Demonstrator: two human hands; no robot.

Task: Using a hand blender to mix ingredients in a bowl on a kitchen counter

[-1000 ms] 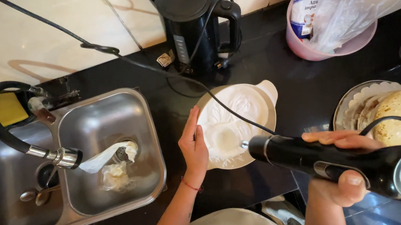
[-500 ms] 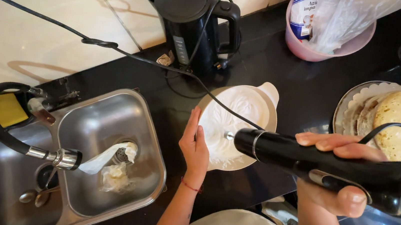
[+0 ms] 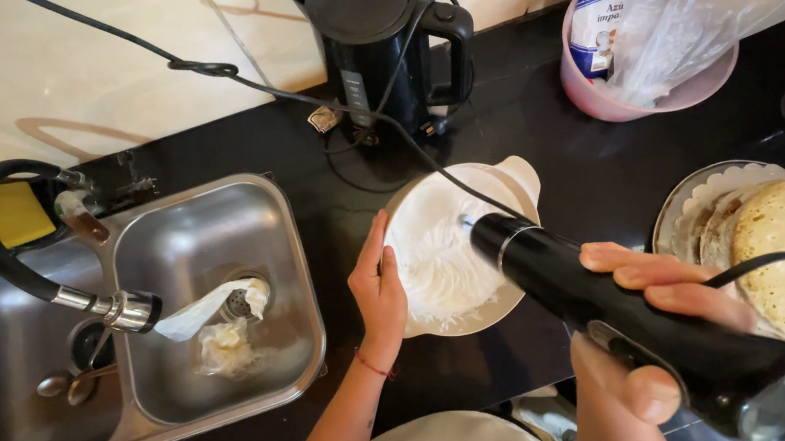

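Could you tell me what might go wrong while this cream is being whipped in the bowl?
1. The black hand blender is tilted well over in the white bowl; cream could spatter onto the dark counter.
2. Its cord runs past the kettle and might snag it.
3. Only the left hand steadies the bowl, near the counter's front edge, while the right hand holds the blender; the bowl may slide.

Single view only, head-worn, aimed almost straight down over a black counter (image 3: 556, 170) from above the person's own chest. Close in — forearms enter from the bottom edge, left hand (image 3: 382, 293) near centre, right hand (image 3: 656, 329) large at lower right, nearest the lens. Tilted slightly clockwise, so the tiled wall (image 3: 58, 44) runs along the top left. Steel sink (image 3: 214, 230) at lower left, kettle (image 3: 375, 31) at top centre — no second view, so no shared ground.
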